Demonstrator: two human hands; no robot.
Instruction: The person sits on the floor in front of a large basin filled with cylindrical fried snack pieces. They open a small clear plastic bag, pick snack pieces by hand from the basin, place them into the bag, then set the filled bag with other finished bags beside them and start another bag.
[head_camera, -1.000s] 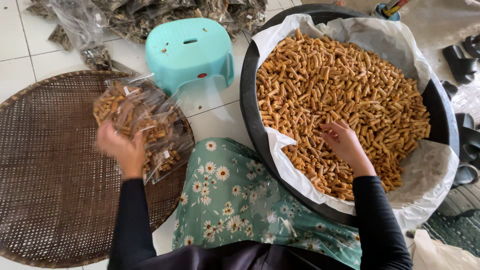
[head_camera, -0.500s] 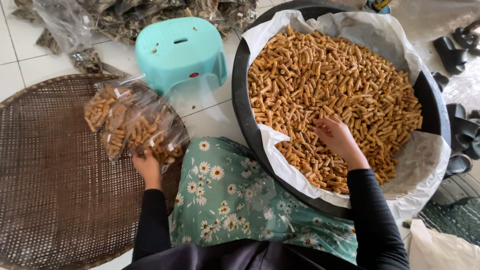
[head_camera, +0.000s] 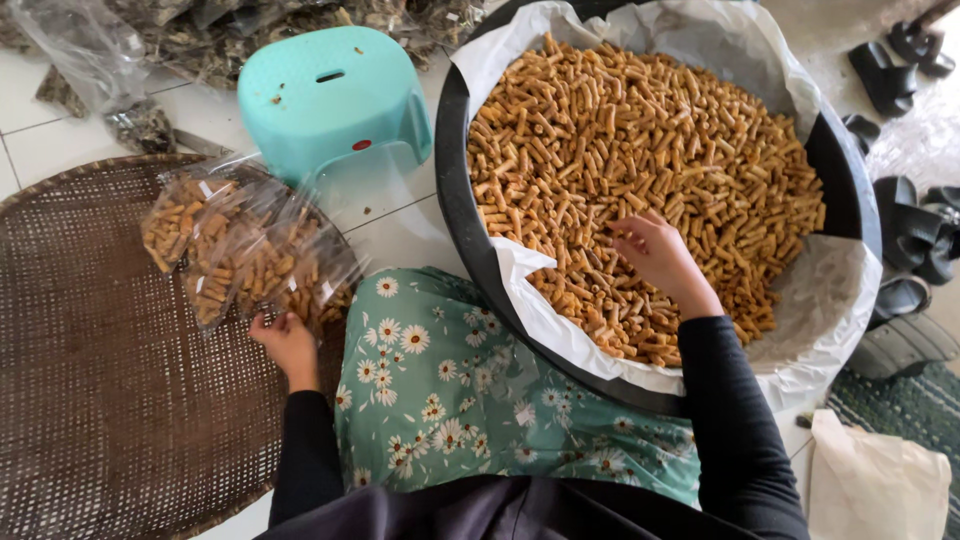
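Tiled floor, woven tray (head_camera: 90, 400) — left hand (head_camera: 285, 340) gripping snack packets (head_camera: 245, 255), right hand (head_camera: 660, 255) loosely cupped — on snack sticks (head_camera: 640, 160)

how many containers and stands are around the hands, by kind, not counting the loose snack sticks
black tub lined with white sheeting, right hand in its snack sticks: 1
clear bags of sticks, by the left hand: at least 2, exact count unclear
teal plastic stool: 1
woven round tray: 1
total: at least 5
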